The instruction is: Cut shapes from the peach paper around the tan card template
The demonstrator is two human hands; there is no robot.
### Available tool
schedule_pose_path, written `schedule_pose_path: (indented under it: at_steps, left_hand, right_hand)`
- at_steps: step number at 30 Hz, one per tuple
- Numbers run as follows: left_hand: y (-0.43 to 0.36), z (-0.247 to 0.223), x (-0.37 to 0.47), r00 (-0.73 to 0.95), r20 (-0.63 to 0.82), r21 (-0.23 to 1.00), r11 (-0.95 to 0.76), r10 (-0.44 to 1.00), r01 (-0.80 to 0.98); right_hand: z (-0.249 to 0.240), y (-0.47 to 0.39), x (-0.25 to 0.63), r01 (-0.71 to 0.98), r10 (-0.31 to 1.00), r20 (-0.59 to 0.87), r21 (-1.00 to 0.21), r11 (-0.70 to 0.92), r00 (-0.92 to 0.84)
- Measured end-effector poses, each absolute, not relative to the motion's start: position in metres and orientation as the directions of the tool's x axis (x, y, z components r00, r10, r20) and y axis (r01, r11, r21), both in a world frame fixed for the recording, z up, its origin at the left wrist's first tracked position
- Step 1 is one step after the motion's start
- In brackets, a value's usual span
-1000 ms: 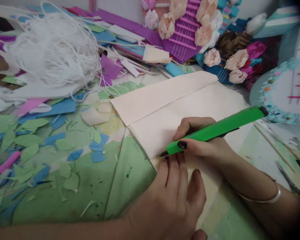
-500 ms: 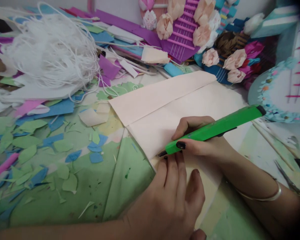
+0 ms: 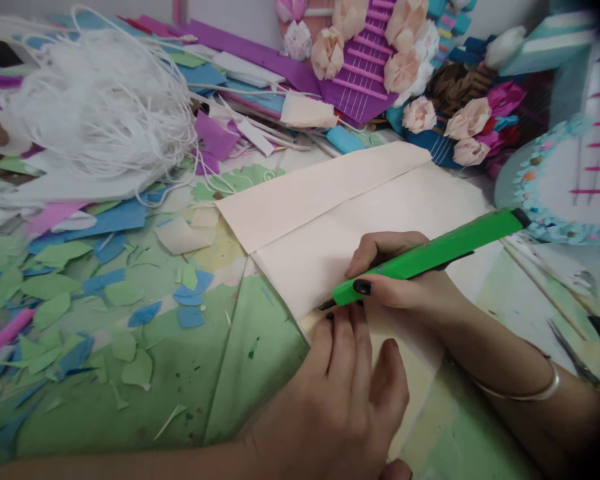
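Note:
A green box cutter (image 3: 430, 259) lies slanted in my right hand (image 3: 405, 277), with fingers and thumb closed around its body. Its dark tip touches the pale peach paper (image 3: 320, 257) close to the paper's lower left edge. Just below the tip, my left hand (image 3: 340, 393) presses on the paper, fingers extended and lying flat. A peach strip (image 3: 320, 190) runs along the far side of the sheet. My right forearm wears a thin metal bangle.
White string (image 3: 105, 107) is heaped at the back left. Green and blue paper scraps (image 3: 135, 293) litter the left. Scissors (image 3: 575, 353) lie at the right. Paper flowers (image 3: 467, 120) and decorated guitar shapes (image 3: 555, 167) stand behind.
The cutter's tip has shifted very slightly to the right and up along the paper. My left hand stays in nearly the same place.

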State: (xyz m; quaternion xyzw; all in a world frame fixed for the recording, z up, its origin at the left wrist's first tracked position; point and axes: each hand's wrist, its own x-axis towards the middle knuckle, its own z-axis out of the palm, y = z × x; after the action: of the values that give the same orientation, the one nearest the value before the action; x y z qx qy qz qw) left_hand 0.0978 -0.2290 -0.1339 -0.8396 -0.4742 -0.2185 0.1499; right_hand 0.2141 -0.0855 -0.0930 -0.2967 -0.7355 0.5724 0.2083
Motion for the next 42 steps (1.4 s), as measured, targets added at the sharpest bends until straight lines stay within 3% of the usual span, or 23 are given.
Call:
schedule_pose_path:
  at_steps: [42]
  left_hand:
    - [-0.2296, -0.1357, 0.0982, 0.462, 0.509, -0.041, -0.516, 0.726, 0.856]
  right_hand:
    - [-0.0917, -0.0835, 0.2157, 0.205, 0.686, -0.041, -0.966, 0.160, -0.727]
